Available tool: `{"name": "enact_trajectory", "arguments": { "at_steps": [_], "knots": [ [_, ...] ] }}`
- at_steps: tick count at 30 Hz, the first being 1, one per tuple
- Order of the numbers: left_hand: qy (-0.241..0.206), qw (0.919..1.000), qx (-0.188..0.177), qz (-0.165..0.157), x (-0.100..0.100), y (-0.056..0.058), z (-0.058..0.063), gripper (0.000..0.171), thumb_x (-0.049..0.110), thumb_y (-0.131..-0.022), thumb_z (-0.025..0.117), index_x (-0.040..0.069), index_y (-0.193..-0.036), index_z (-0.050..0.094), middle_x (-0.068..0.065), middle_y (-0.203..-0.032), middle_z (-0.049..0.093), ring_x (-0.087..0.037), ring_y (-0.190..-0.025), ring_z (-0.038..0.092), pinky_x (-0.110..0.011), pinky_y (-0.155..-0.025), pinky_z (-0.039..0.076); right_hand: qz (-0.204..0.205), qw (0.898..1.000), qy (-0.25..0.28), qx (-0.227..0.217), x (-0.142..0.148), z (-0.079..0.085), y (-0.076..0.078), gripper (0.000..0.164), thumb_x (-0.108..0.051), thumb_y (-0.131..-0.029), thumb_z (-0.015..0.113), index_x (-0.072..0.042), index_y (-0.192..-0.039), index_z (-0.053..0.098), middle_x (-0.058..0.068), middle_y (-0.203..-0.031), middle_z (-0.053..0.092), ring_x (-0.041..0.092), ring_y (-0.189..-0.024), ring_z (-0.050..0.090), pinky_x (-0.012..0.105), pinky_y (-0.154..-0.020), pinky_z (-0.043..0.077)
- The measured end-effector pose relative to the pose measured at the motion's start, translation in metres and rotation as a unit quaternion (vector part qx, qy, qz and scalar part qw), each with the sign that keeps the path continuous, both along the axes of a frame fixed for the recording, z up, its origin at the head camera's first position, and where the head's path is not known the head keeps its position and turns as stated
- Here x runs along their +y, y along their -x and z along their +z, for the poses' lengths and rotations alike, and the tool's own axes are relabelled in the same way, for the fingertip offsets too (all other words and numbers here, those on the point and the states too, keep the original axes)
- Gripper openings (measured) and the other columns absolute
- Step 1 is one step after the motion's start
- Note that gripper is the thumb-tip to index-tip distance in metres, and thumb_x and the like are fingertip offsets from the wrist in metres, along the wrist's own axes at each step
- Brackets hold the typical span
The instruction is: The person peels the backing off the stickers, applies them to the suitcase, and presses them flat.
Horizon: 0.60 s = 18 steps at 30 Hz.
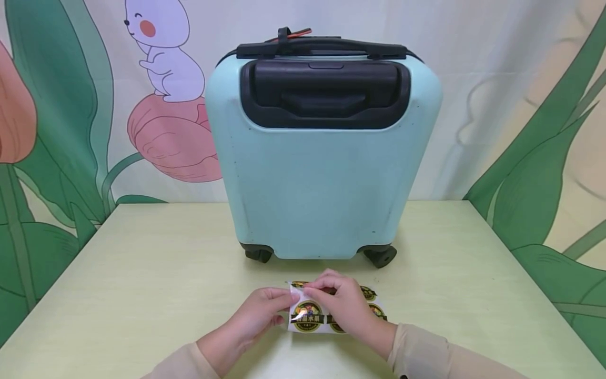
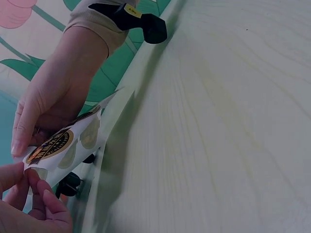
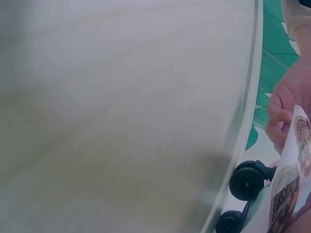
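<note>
A sheet of round black-and-gold stickers [image 1: 306, 316] with a fruit picture is held over the table in front of the suitcase. My left hand [image 1: 255, 314] pinches its left edge between thumb and fingers. At the sheet's upper left, the thumb and fingertips of my right hand [image 1: 347, 302] pinch together, partly covering the stickers. The left wrist view shows the curved sheet [image 2: 54, 144] between the left hand [image 2: 36, 208] below and the right hand [image 2: 58, 90] above. In the right wrist view, part of the sheet [image 3: 286, 196] shows beside the left hand [image 3: 286, 107].
A light-blue suitcase [image 1: 317, 184] with a black handle [image 1: 326, 47] and black wheels [image 1: 381, 257] stands upright on the pale wood-grain table [image 1: 156, 263]. Behind it hangs a cloth [image 1: 483, 79] printed with plants and a white cartoon animal.
</note>
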State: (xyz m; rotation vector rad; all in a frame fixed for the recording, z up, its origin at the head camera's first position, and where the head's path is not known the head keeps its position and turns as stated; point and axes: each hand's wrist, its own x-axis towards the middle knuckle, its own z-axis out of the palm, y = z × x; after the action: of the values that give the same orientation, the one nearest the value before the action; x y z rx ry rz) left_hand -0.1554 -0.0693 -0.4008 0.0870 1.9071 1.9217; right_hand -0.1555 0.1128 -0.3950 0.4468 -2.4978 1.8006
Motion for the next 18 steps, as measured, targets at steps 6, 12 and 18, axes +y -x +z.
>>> {"name": "enact_trajectory", "arguments": {
  "at_steps": [6, 12, 18],
  "knots": [
    [0.003, 1.0000, -0.003, 0.000, 0.000, 0.000, -0.001, 0.032, 0.021, -0.087, 0.063, -0.007, -0.104, 0.065, 0.000, -0.089, 0.066, -0.011, -0.077, 0.054, -0.023, -0.064, 0.042, -0.019, 1.000, -0.006, -0.004, -0.003, 0.018, -0.007, 0.004, -0.003, -0.081, 0.069, -0.002, -0.084, 0.072, 0.002, -0.083, 0.063, 0.012, -0.074, 0.057, 0.022, -0.066, 0.050],
    [0.004, 0.9999, 0.003, -0.011, -0.001, 0.000, -0.002, 0.032, 0.021, -0.088, 0.062, -0.007, -0.102, 0.066, -0.001, -0.087, 0.067, -0.010, -0.078, 0.056, -0.023, -0.063, 0.042, -0.025, 1.000, -0.003, -0.011, 0.003, 0.000, 0.004, 0.005, -0.010, -0.080, 0.071, -0.009, -0.084, 0.073, -0.001, -0.085, 0.063, 0.013, -0.075, 0.058, 0.023, -0.065, 0.051],
    [0.004, 0.9998, 0.008, -0.017, -0.002, 0.000, -0.005, 0.032, 0.021, -0.088, 0.063, -0.008, -0.101, 0.066, -0.002, -0.087, 0.068, -0.010, -0.076, 0.055, -0.022, -0.060, 0.042, -0.033, 0.999, -0.003, 0.001, 0.006, 0.002, 0.006, 0.004, -0.012, -0.080, 0.072, -0.010, -0.084, 0.073, 0.000, -0.082, 0.062, 0.015, -0.073, 0.057, 0.024, -0.062, 0.050]
  ]
}}
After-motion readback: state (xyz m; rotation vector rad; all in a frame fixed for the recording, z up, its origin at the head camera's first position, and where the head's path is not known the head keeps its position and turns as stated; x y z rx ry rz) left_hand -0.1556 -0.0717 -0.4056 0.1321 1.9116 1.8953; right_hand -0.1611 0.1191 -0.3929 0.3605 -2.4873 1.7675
